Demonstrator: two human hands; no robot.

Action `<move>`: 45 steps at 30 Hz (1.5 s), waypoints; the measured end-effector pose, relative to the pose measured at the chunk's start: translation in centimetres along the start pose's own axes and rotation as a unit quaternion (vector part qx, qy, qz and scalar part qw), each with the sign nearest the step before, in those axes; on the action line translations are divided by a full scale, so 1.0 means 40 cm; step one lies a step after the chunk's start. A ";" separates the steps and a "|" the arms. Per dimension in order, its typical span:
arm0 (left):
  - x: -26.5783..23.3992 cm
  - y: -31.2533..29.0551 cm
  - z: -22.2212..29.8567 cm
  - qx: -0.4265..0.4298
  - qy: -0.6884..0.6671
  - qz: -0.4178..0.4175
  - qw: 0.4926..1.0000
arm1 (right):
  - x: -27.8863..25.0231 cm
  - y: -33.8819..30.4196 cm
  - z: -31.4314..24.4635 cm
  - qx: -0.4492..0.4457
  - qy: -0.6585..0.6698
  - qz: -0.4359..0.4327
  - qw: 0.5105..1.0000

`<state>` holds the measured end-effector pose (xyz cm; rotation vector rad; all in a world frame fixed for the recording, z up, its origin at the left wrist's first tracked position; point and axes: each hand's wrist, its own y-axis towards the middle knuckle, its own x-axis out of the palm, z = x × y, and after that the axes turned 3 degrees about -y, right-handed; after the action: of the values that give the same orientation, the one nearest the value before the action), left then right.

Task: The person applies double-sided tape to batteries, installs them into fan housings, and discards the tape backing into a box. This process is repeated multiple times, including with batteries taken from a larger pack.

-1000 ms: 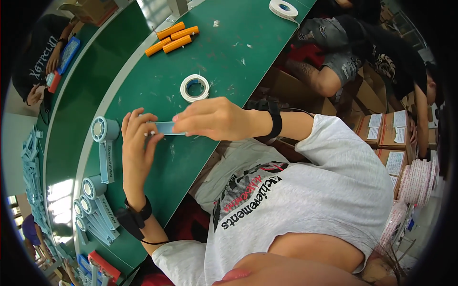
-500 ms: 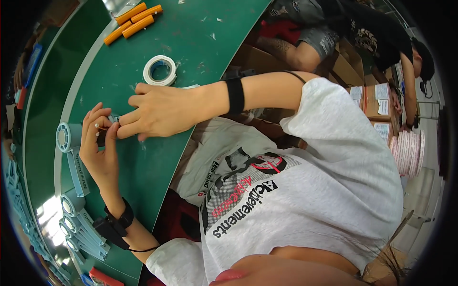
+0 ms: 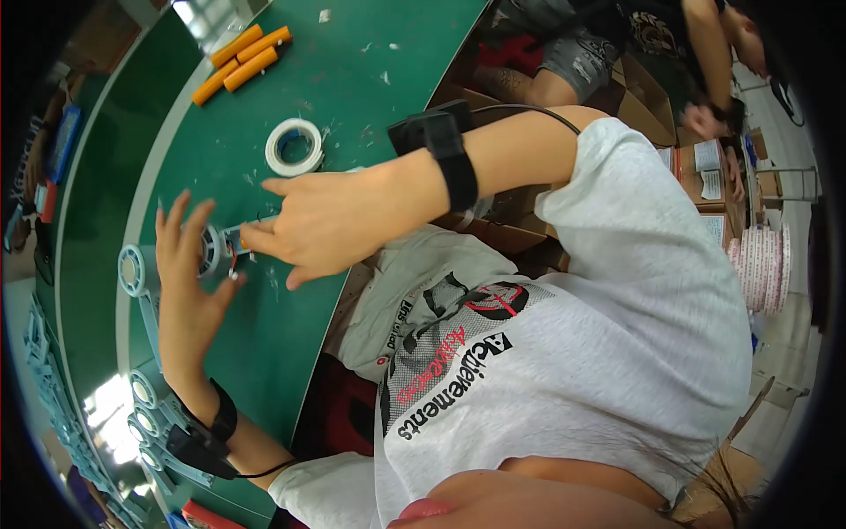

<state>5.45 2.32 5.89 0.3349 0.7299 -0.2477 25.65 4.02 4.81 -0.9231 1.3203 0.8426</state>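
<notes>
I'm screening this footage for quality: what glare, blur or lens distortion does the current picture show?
Head view: white glare washes out part of the green strip at left; head view: the left hand looks slightly soft, perhaps from motion; head view: the orange tubes look fairly clear; head view: the fisheye lens leaves black corners.

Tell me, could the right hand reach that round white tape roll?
Probably yes: the round white tape roll lies close to the right hand, with nothing visibly between, though that hand seems busy at the light-blue plastic fan.
</notes>
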 end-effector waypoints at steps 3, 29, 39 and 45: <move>-0.032 0.036 0.005 0.056 0.185 -0.055 0.980 | -0.006 0.011 0.123 -0.106 0.218 0.058 0.968; 0.188 0.231 0.118 -0.078 -0.334 -0.014 0.939 | 0.063 -0.163 0.264 0.080 0.800 0.407 0.434; 0.165 0.167 0.195 -0.075 -0.014 -0.088 0.993 | 0.037 -0.213 0.136 0.173 0.430 0.281 0.841; 0.190 0.222 0.204 0.009 -0.164 0.009 0.986 | 0.113 -0.198 0.146 0.211 0.376 0.392 0.813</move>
<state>18.86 6.56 8.25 0.3086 0.3998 -0.2849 35.60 6.02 1.00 -0.2995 2.5666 0.7351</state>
